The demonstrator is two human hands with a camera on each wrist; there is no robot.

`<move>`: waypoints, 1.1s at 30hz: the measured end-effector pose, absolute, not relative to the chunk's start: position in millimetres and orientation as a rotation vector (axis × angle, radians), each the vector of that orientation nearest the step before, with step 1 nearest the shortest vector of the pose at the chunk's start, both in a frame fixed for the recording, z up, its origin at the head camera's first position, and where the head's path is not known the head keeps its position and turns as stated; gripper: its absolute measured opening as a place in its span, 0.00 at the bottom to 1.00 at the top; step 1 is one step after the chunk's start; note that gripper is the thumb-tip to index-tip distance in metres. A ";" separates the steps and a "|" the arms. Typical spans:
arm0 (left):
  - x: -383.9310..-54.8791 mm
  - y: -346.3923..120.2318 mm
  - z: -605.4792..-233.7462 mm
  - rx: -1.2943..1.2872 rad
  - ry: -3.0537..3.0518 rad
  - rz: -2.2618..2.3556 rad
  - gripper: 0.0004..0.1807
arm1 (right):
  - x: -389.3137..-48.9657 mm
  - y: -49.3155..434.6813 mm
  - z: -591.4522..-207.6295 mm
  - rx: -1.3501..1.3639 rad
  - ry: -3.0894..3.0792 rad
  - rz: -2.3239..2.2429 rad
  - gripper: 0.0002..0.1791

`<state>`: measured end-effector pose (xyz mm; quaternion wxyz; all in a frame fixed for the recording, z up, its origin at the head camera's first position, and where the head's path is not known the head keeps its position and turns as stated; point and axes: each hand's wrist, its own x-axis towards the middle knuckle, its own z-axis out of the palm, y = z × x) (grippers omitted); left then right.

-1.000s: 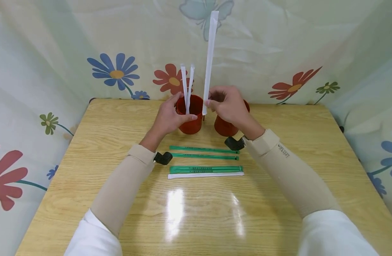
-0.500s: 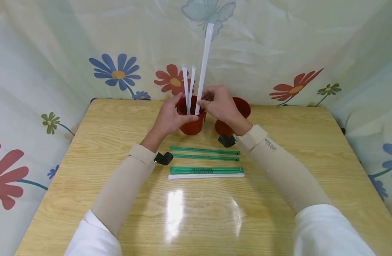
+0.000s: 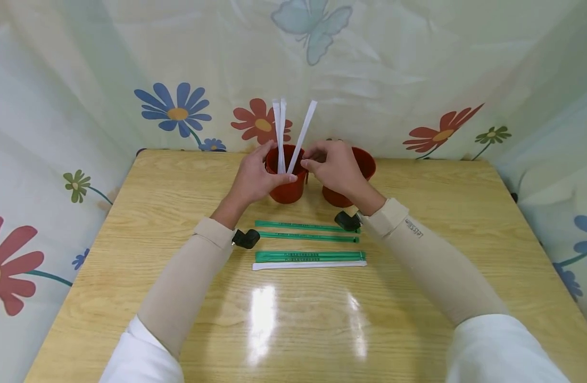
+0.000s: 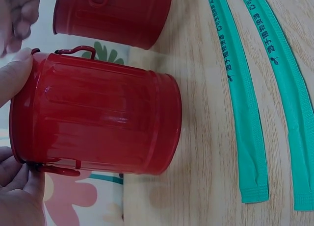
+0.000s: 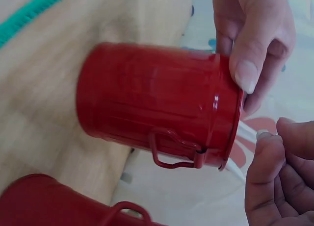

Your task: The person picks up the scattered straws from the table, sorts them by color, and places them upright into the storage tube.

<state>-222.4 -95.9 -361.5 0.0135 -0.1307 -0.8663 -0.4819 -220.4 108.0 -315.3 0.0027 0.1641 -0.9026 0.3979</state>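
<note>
In the head view, my left hand (image 3: 256, 174) holds the left red metal bucket (image 3: 287, 192) by its rim, thumb in front and fingers at the far side. Three white paper-wrapped straws (image 3: 305, 127) stand in this bucket, two close together and one leaning right. My right hand (image 3: 340, 167) is beside the bucket's right rim, fingers bent, with no straw visible between them. In the right wrist view its thumb and index finger lie close together near the rim. A second red bucket (image 3: 364, 162) stands to the right, partly hidden behind my right hand.
Several green wrapped straws (image 3: 305, 238) lie crosswise on the wooden table (image 3: 178, 223) before the buckets. A white wrapped straw (image 3: 308, 265) lies nearest me, alongside the green ones. Behind the table hangs a flowered curtain (image 3: 389, 74).
The third white straw has moved left and down from my right hand into the left bucket. My right hand has let go and drawn slightly right. My left hand stays on the rim.
</note>
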 end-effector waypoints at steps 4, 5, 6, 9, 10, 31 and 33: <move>-222.2 -96.4 -360.8 -0.429 -2.677 -1.505 0.45 | -204.1 116.2 -321.2 0.641 -2.804 1.195 0.05; -222.0 -96.6 -360.8 -0.428 -2.674 -1.506 0.45 | -199.2 118.6 -323.3 0.678 -2.797 1.192 0.05; -222.0 -96.8 -360.9 -0.429 -2.672 -1.508 0.45 | -193.9 121.3 -325.5 0.708 -2.796 1.188 0.05; -222.1 -96.4 -360.7 -0.426 -2.672 -1.504 0.45 | -175.9 131.5 -333.9 0.801 -2.809 1.201 0.05; -222.2 -96.1 -360.6 -0.421 -2.680 -1.500 0.45 | -169.4 135.4 -337.3 0.834 -2.819 1.196 0.04; -222.2 -96.0 -358.6 -0.384 -2.720 -1.489 0.48 | -101.3 162.2 -391.5 1.582 -2.866 0.259 0.10; -222.4 -95.3 -358.9 -0.395 -2.718 -1.487 0.47 | -100.3 161.2 -391.3 1.598 -2.850 0.196 0.11</move>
